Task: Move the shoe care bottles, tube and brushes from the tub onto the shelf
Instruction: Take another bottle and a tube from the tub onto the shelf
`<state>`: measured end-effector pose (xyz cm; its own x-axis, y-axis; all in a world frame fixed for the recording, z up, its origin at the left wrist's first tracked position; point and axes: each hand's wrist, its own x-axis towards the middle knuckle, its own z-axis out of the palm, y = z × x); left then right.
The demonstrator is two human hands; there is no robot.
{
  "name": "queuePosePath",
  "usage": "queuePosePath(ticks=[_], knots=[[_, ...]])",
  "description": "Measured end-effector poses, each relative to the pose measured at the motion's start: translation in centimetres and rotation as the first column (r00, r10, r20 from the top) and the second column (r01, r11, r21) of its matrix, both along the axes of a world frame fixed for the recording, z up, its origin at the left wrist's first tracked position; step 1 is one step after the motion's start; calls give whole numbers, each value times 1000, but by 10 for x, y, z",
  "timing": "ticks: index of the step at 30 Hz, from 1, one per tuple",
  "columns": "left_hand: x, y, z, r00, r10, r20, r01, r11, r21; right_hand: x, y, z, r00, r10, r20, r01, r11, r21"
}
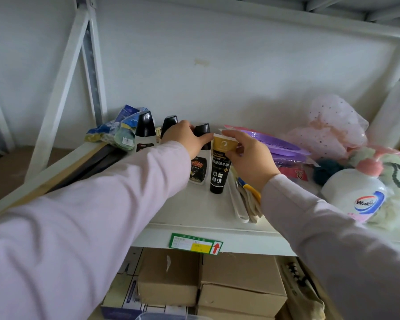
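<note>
Three white shoe care bottles with black caps stand at the back of the white shelf (194, 218): one at the left (145, 130), one (169, 123) behind my left hand, and one (201, 162) nearer the front. My left hand (187, 138) rests on that front bottle's cap, fingers curled around it. Right beside it a black and gold tube (220, 167) stands on its cap. My right hand (247, 155) pinches the tube's gold upper end. A corner of the clear tub (171, 317) shows at the bottom edge. No brushes are visible.
A blue and yellow packet (116, 131) lies at the shelf's left. To the right are a purple flat item (275, 142), a pink netted bundle (330, 128), a white hand-wash bottle (358, 195) and pale flat items (243, 202). Cardboard boxes (217, 280) fill the lower shelf.
</note>
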<state>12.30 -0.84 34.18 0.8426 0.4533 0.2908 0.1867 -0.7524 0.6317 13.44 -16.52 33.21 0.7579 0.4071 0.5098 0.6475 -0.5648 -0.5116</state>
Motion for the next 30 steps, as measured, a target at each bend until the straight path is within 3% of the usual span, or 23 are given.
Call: queuePosePath(ticks=[9,13,21,30], knots=[[-13,1,6,1000,-22,-14,23,999,35,1,-6,1,999,-1,-36,2,1000,20],[-25,4,8,994,-22,104,26,999,-44,-4,-11,4,998,-8,59,6,999,34],[-51,1,9,966,-97,238,100,995,0,-26,-20,4,977,4,214,-20,997,74],[-123,-16,-18,907,-348,237,354,935,20,-72,-39,-26,986,91,140,-113,981,156]])
